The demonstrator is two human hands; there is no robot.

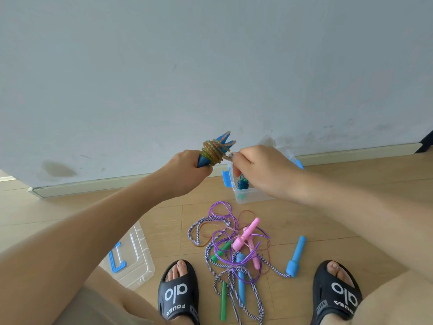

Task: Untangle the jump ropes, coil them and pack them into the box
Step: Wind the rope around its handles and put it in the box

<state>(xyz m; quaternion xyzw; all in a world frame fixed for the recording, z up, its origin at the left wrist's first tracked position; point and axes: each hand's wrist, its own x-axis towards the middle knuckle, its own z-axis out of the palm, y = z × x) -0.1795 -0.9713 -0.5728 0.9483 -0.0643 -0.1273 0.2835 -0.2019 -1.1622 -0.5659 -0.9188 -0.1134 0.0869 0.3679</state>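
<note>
step: coiling one rope | left hand (187, 170) grip closed on blue handles (204, 160) wound with amber rope (213, 150) | right hand (255, 167) pinches rope end | next: tuck end, drop in box (246, 195) | tangle (234, 242) on floor

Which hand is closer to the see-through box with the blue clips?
Right. The right hand is just over the box, pinching the rope end. The left hand is off to the box's left, gripping the blue handles.
</note>
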